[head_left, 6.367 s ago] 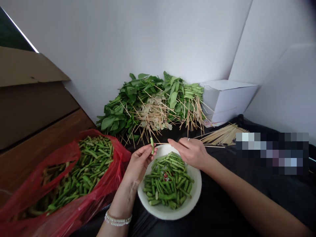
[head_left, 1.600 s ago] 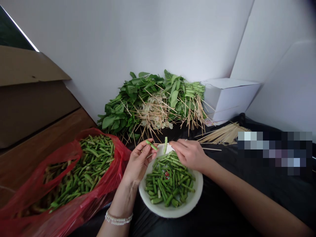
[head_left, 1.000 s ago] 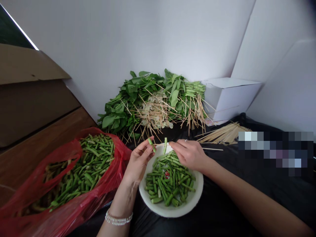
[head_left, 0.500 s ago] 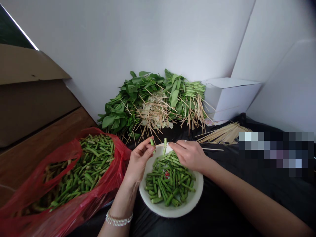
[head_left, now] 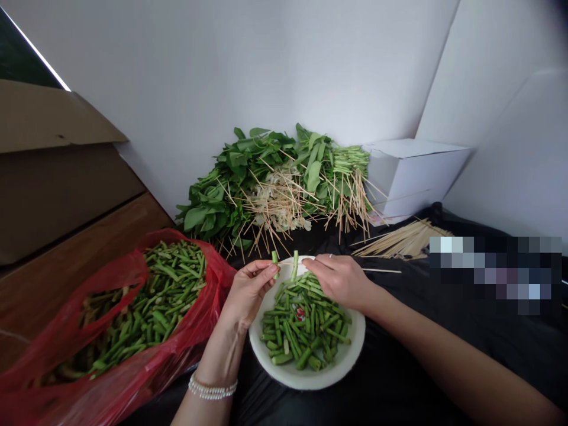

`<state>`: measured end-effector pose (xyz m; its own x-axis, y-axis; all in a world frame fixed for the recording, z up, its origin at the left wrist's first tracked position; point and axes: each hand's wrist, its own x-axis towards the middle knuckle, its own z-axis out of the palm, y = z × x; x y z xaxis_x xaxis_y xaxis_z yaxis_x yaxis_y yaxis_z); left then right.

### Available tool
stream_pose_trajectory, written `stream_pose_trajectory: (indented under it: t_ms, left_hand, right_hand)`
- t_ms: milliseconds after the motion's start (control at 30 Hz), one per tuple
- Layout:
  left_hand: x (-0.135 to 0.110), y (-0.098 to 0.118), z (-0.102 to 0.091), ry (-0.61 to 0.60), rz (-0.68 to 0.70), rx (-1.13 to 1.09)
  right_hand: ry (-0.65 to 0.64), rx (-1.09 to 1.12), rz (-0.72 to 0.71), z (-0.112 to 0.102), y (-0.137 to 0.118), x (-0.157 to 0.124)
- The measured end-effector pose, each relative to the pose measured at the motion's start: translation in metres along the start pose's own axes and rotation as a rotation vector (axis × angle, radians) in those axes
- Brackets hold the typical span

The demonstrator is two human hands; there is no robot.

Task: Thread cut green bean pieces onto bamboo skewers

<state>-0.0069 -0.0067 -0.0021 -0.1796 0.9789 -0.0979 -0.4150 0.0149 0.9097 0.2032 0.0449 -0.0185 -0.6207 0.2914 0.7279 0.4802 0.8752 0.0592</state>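
My left hand point(head_left: 251, 290) pinches a short cut green stem point(head_left: 275, 261) upright between thumb and fingers. From the right, my right hand point(head_left: 339, 279) grips a thin wooden skewer point(head_left: 381, 270), whose blunt end sticks out past the palm. The skewer's other end reaches the stem in my left hand; whether it has gone through is too small to tell. A second green stem piece point(head_left: 295, 266) sits upright across the skewer between my hands. Below them stands a white bowl point(head_left: 306, 381) with many cut green stems point(head_left: 306, 331) in it.
At left lies a red plastic bag point(head_left: 213, 284) full of cut stems. Leafy greens on skewers point(head_left: 252, 160) are piled against the wall. Loose skewers point(head_left: 399, 239) lie at right on black sheeting, near a white box point(head_left: 412, 177). A cardboard box point(head_left: 57, 171) stands far left.
My left hand has dipped slightly, and the stem in it is now a little lower and more upright. My right hand and the skewer have barely moved.
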Motion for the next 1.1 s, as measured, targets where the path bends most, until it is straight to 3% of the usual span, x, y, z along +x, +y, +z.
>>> stream_pose_trajectory:
  t_ms: [167,300,400,467,567,667,867,1100]
  left_hand:
    - [-0.003,-0.007,0.006,-0.085,0.016,0.182]
    - [-0.005,-0.010,0.010,-0.138,0.143,0.306]
    - [-0.006,-0.008,0.006,-0.210,0.247,0.598]
    - [-0.008,-0.005,0.002,-0.337,0.270,0.859]
    - [-0.013,0.000,-0.002,-0.630,0.254,1.173]
    - [-0.017,0.003,-0.003,-0.752,0.276,1.354]
    - [-0.016,-0.002,-0.005,-0.734,0.283,1.322]
    - [-0.008,0.005,-0.006,-0.421,0.422,1.144]
  right_hand:
    - [-0.073,0.055,-0.027,0.001,-0.008,0.002]
    - [-0.056,0.020,-0.007,0.001,-0.008,0.003]
    - [-0.024,-0.058,0.028,0.000,-0.002,0.002]
    - [-0.009,-0.099,0.039,-0.001,0.003,0.001]
    - [-0.001,-0.126,0.023,-0.001,0.006,0.000]
    - [-0.002,-0.137,0.009,-0.001,0.005,0.001]
    - [-0.014,-0.135,0.020,-0.001,0.003,0.002]
    - [0.035,-0.085,0.122,-0.001,0.008,0.001]
